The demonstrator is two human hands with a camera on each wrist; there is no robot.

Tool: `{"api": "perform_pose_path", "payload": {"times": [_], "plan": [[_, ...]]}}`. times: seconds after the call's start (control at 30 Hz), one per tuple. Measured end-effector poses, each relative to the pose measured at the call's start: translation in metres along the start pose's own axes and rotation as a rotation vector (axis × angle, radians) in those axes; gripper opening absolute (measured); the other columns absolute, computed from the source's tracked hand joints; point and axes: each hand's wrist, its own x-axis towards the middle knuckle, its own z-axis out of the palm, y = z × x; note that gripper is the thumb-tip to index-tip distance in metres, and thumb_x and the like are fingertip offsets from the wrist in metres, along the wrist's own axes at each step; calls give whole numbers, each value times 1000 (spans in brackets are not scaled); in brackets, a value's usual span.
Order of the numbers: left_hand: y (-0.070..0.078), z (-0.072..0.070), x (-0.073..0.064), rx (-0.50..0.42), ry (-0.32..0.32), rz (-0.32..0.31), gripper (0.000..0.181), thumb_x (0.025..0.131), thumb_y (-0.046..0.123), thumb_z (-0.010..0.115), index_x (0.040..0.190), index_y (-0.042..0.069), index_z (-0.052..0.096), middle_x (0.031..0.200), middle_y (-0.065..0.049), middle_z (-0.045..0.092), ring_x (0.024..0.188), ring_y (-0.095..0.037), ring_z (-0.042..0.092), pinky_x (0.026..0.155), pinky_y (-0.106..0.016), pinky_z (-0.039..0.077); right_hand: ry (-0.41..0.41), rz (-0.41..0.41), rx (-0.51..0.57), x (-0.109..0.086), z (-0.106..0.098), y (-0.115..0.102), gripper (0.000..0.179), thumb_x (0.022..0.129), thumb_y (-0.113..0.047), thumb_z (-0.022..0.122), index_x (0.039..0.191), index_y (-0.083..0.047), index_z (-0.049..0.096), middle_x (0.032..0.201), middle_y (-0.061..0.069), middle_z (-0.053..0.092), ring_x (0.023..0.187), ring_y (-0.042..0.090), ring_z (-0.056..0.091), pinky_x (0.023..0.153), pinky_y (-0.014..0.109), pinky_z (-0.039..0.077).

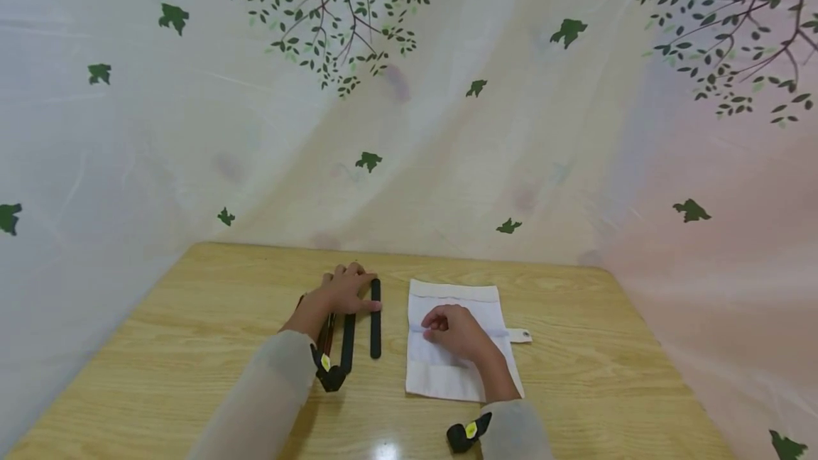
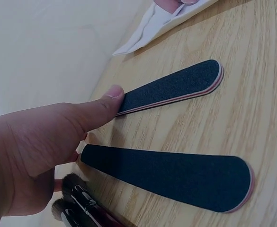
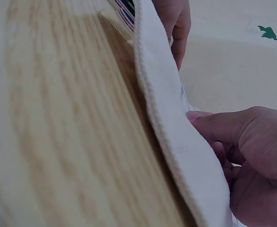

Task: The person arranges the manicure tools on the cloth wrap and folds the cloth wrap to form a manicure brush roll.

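Observation:
A black nail file [image 1: 375, 336] with a striped edge lies upright in the head view, just right of my left hand [image 1: 345, 293]. My left thumb and forefinger are at its far end, and the thumb overlaps it in the left wrist view. A second nail file [image 2: 171, 177] lies beside it, below the same hand. Makeup brushes [image 2: 84, 194] with dark bristles lie further left, partly under the hand. My right hand [image 1: 456, 332] is over an opened white cloth pouch [image 1: 437, 380], its thumb and curled fingers pinching the cloth near the middle.
The pouch's strap with a snap [image 1: 520, 336] sticks out to the right. All of this lies on a wooden table [image 1: 588, 360]. A pale curtain [image 1: 422, 211] with printed leaves hangs behind the table's far edge.

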Motion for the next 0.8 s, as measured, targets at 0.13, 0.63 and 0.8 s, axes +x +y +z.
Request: {"api": "perform_pose_path", "payload": {"times": [0.13, 0.63, 0.8], "plan": [[-4, 5, 6, -3, -10, -14, 77, 96, 59, 62, 157, 18, 42, 152, -16, 39, 137, -47, 33, 109, -72, 23, 7, 6, 7, -1, 0, 0, 6, 92, -11, 77, 97, -12, 74, 84, -4, 62, 78, 13, 54, 70, 27, 46], [-7, 9, 15, -91, 38, -66, 69, 89, 53, 76, 145, 20, 54, 154, -19, 36, 134, -48, 34, 106, -71, 26, 1, 2, 26, 2, 1, 4, 5, 94, -12, 76, 96, -14, 73, 84, -5, 63, 80, 14, 55, 72, 28, 46], [2, 2, 12, -127, 30, -108, 66, 86, 50, 80, 139, 19, 57, 155, -20, 34, 134, -48, 33, 106, -70, 25, 1, 17, 28, 2, 0, 5, 4, 94, -11, 75, 95, -14, 73, 84, -4, 63, 80, 14, 55, 73, 29, 47]]}}
